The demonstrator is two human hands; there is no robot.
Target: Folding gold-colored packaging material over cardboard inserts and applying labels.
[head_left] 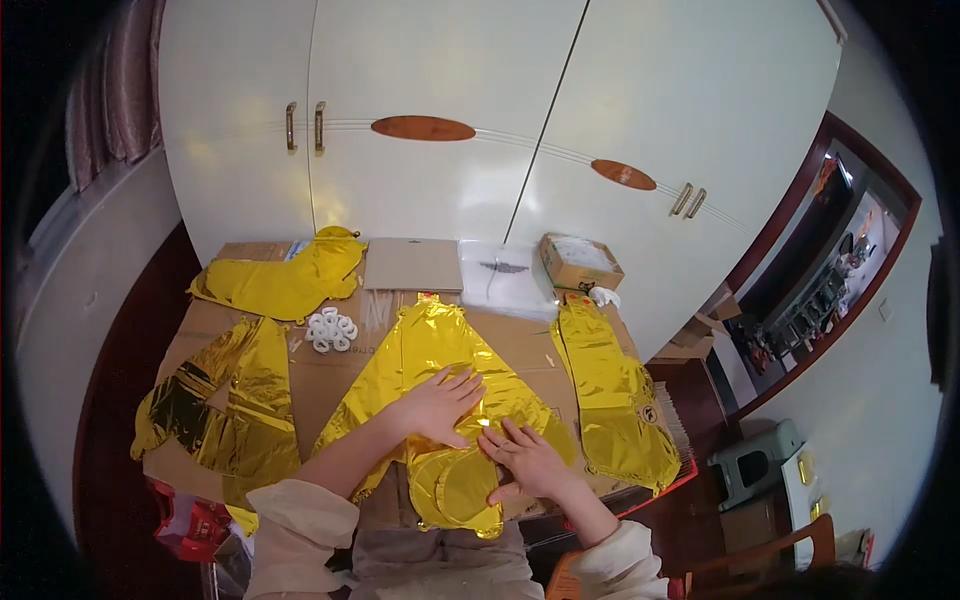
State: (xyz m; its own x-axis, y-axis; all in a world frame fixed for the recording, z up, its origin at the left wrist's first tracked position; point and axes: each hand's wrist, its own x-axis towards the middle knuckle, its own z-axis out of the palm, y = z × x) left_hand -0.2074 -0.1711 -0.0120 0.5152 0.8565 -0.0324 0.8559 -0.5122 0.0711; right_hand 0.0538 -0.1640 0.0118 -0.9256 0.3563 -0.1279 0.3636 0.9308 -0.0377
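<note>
foil [435,350], gold, creased, lies mid-cardboard [518,338], narrow end pointing away. left hand [438,408] palm down across its middle, fingers spread, gripping nothing. right hand [530,466] lower down, fingers splayed, thumb apart, resting against foil; no pinch visible. lower part looks doubled over; cannot tell how many layers. step in hand, my guess: smoothing and folding flat. next move probably calls for one palm pinning, other pressing crease lightly; thin sheet may slip or wrinkle. white rings [331,330] off to left.
</note>
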